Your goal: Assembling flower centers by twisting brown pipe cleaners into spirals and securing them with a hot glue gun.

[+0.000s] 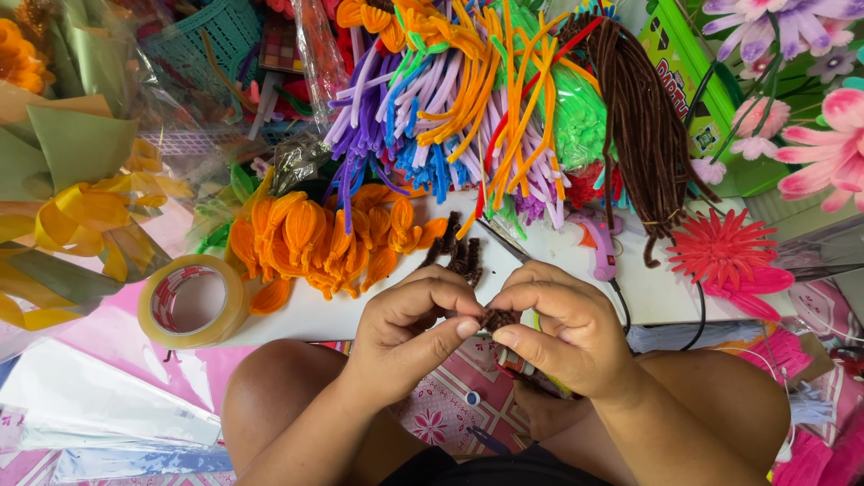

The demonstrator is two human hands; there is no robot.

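- The left hand (409, 319) and the right hand (562, 328) meet in front of the person's knees, just past the near edge of the white tabletop (333, 315).
- Between them sits a small brown pipe-cleaner piece (496, 318); the grip of each hand is pinched together on it, thumb and fingertips of both hands touching it from either side.
- Most of the brown piece is hidden by the fingers, so its exact shape cannot be told.
- Just beyond the hands, on the tabletop, lie a few more short brown twisted pieces (457, 252).
- Left of those lies a heap of orange pipe-cleaner petals (324, 238).
- A roll of clear tape (192, 301) rests near the tabletop's left corner, well apart from the hands.
- A pink glue gun (601, 247) lies just beyond the right hand, its dark cord running off the tabletop's edge.
- At the far side, bundles of purple, blue, orange and green pipe cleaners (468, 99) fan out, with a long bundle of brown pipe cleaners (643, 126) to their right.
- A red spiky flower (720, 250) lies at the right end of the tabletop.
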